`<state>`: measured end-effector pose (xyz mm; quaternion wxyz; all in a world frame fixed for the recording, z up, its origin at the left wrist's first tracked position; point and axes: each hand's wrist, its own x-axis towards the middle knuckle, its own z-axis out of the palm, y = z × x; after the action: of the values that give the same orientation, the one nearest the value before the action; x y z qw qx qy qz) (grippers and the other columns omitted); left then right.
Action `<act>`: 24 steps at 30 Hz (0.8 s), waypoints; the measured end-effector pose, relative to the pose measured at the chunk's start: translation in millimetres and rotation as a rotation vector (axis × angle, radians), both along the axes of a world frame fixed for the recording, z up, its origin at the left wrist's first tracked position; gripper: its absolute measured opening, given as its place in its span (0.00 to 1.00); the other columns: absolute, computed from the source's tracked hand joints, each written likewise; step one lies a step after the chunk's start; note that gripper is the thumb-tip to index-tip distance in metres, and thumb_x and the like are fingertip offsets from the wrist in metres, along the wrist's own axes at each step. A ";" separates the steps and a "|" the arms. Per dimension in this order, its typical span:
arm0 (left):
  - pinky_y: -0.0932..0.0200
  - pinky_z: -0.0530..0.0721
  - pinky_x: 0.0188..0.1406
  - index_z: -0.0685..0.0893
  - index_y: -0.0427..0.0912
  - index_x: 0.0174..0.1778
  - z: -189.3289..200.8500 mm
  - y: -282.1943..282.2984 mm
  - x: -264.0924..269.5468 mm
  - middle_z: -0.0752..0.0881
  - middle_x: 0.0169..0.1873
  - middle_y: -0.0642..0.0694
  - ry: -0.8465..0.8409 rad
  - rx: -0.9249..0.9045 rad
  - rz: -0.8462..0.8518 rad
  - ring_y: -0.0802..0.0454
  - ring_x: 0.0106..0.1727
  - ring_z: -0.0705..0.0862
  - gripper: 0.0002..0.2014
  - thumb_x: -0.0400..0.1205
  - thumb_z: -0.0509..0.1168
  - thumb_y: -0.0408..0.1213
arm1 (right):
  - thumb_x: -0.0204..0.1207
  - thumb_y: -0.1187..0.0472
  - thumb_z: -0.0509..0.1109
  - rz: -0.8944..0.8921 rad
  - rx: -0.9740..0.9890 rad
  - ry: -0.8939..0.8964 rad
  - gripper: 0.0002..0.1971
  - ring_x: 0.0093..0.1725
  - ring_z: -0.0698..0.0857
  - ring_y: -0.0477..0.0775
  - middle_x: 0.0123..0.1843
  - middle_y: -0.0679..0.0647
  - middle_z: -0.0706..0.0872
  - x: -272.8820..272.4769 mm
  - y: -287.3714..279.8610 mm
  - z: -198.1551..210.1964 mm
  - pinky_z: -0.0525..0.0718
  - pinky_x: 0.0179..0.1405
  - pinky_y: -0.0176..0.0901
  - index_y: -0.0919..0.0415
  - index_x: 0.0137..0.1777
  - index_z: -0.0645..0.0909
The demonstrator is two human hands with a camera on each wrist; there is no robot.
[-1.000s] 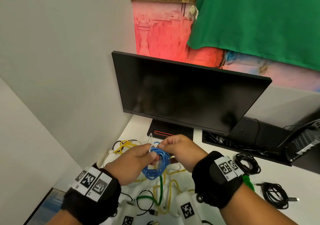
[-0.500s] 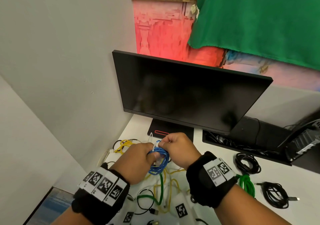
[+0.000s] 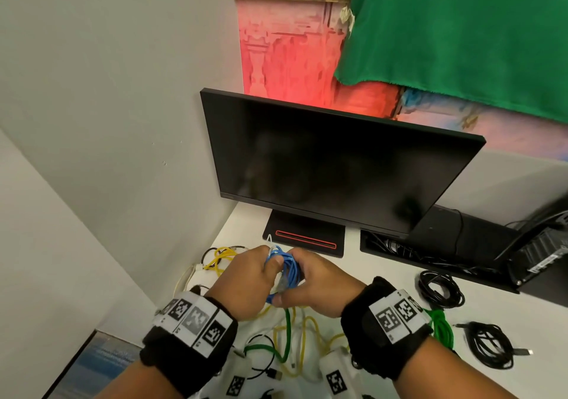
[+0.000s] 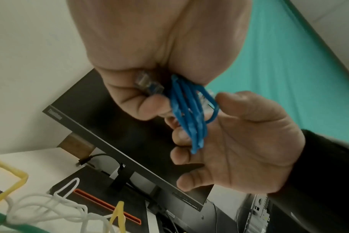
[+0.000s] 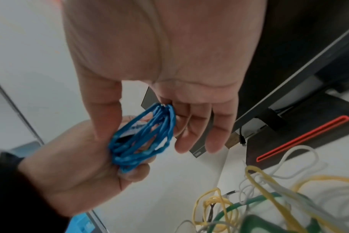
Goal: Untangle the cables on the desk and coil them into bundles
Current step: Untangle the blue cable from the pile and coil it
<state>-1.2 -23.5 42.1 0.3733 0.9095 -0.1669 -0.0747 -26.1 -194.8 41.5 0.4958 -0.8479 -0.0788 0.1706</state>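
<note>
A blue network cable (image 3: 289,268), wound into a small coil, hangs between my two hands above the desk, in front of the monitor base. My left hand (image 3: 249,278) grips the coil's left side; in the left wrist view its fingers curl round the strands (image 4: 189,113) and a clear plug (image 4: 147,83). My right hand (image 3: 316,285) wraps the coil's right side, thumb below and fingers behind. The right wrist view shows the coil (image 5: 143,138) between my right thumb and fingers, with my left hand (image 5: 80,165) clamping its lower end. A tangle of yellow, white and green cables (image 3: 289,337) lies on the desk below.
The black monitor (image 3: 322,165) stands close behind my hands on its base (image 3: 307,238). Two coiled black cables (image 3: 441,288) (image 3: 491,348) and a green bundle (image 3: 442,331) lie at the right. A black cable tray (image 3: 430,254) runs along the back right. A wall bounds the left.
My right hand left the cable end at the coil's top and now wraps the coil's right side, thumb underneath. Both hands moved closer together, pressing the loops narrower.
</note>
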 end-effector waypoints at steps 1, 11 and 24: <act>0.56 0.79 0.43 0.80 0.42 0.49 -0.5 -1.2 -0.9 0.83 0.38 0.49 -0.014 0.011 -0.014 0.53 0.40 0.81 0.14 0.88 0.54 0.46 | 0.52 0.43 0.80 -0.008 0.041 0.026 0.29 0.47 0.85 0.53 0.49 0.52 0.86 0.5 -1.2 -0.9 0.85 0.55 0.58 0.51 0.54 0.80; 0.56 0.79 0.44 0.77 0.44 0.51 -6.8 -2.6 -2.3 0.82 0.40 0.49 -0.062 0.079 0.011 0.51 0.43 0.80 0.14 0.89 0.51 0.49 | 0.57 0.59 0.73 -0.127 0.269 0.140 0.20 0.44 0.82 0.57 0.44 0.57 0.84 2.4 -0.9 -10.8 0.82 0.46 0.53 0.58 0.51 0.83; 0.58 0.80 0.32 0.75 0.49 0.53 -8.8 1.0 3.1 0.86 0.31 0.47 0.150 -0.174 0.156 0.61 0.28 0.83 0.05 0.88 0.55 0.43 | 0.79 0.58 0.72 -0.141 -0.517 -0.827 0.18 0.59 0.85 0.61 0.68 0.54 0.85 -11.0 15.5 -12.8 0.86 0.57 0.54 0.52 0.69 0.86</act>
<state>1.9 -22.5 33.4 0.4668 0.8758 -0.0733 -0.0986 -37.1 -179.3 28.7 0.2065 -0.9432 -0.1664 -0.2003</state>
